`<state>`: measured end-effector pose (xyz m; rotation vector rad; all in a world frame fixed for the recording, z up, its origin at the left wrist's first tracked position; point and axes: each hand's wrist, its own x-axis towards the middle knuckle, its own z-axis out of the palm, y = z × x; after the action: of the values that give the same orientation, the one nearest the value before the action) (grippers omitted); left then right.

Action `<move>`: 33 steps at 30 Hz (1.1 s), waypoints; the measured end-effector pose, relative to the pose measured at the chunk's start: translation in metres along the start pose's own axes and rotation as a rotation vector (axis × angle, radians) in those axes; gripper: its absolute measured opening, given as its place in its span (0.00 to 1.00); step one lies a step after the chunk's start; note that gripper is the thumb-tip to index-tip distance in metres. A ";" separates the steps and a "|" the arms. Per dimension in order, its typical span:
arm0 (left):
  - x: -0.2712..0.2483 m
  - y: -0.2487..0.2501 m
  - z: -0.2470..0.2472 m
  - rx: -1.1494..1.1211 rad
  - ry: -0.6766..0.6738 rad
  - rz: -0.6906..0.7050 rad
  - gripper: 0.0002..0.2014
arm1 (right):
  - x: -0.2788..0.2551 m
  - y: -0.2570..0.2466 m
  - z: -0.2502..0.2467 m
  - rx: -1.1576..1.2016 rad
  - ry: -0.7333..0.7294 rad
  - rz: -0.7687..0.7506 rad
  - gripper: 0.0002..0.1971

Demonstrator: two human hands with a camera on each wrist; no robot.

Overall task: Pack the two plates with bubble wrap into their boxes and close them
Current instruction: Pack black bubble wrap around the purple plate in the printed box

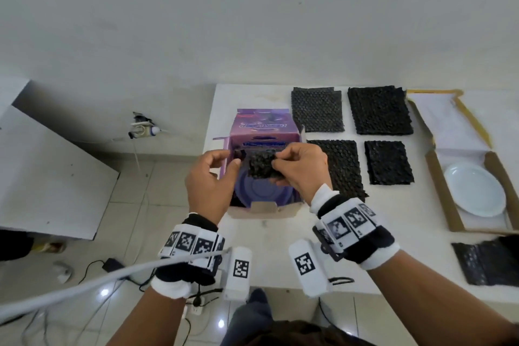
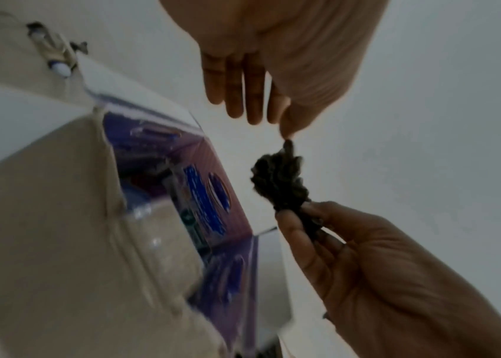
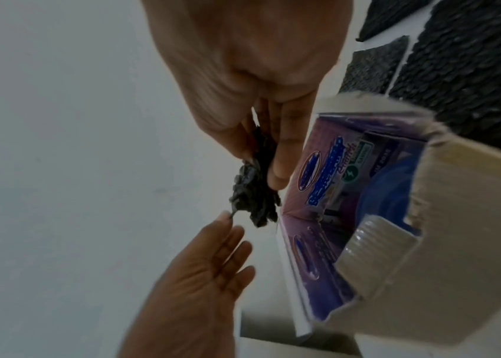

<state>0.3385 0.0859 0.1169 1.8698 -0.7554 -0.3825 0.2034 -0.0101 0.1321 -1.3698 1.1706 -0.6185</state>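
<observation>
Bubble wrap (image 1: 261,167) — a small black crumpled piece — hangs above the open purple box (image 1: 264,132) on the worktop (image 1: 280,247), pinched by the fingers (image 1: 278,166) of the right hand (image 1: 302,167). The left hand (image 1: 209,185), fingers relaxed and holding nothing, sits just left of the piece, one fingertip at its free corner. Directly below lies the purple plate (image 1: 261,191) (the white plate (image 1: 474,194) waits in the brown box (image 1: 438,174), far right).

Black bubble wrap piece (image 1: 260,165) held above open purple box (image 1: 264,132), purple plate (image 1: 262,189) inside
</observation>
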 end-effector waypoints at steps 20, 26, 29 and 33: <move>0.046 -0.073 0.010 0.009 -0.265 -0.109 0.15 | 0.122 0.066 0.112 -0.083 0.005 0.572 0.10; 0.041 -0.079 0.014 -0.043 -0.230 -0.129 0.15 | 0.117 0.064 0.110 0.016 -0.072 0.620 0.09; 0.039 -0.082 0.014 -0.063 -0.228 -0.119 0.16 | 0.120 0.065 0.113 0.029 -0.042 0.662 0.08; 0.037 -0.088 0.015 -0.096 -0.213 -0.101 0.18 | 0.123 0.069 0.120 0.018 0.095 0.721 0.10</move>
<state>0.3863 0.0743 0.0341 1.7993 -0.7718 -0.6794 0.3353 -0.0586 0.0110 -0.8145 1.6094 -0.1710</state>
